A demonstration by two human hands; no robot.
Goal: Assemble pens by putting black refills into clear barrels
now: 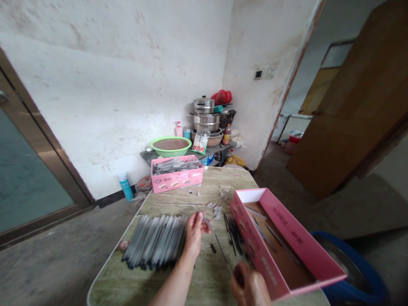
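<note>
Over the middle of the table, my left hand (pixel 194 231) is closed, pinching a pale pen barrel (pixel 207 222). A thin dark pen refill (pixel 220 247) runs from that barrel down to my right hand (pixel 250 284), whose fingers are closed on its lower end. To the left of my left hand lies a row of clear pens (pixel 156 242) with dark tips, side by side. Several loose dark refills (pixel 234 236) lie beside the pink box on the right. A small black piece (pixel 213 248) and pale small parts (pixel 217 211) rest on the tabletop.
A long open pink box (pixel 280 242) stands at the right with a few pens inside. A second pink box (pixel 177 174), filled with pens, is at the table's far edge. Beyond are a green basin (pixel 171 145) and stacked steel pots (pixel 205 117).
</note>
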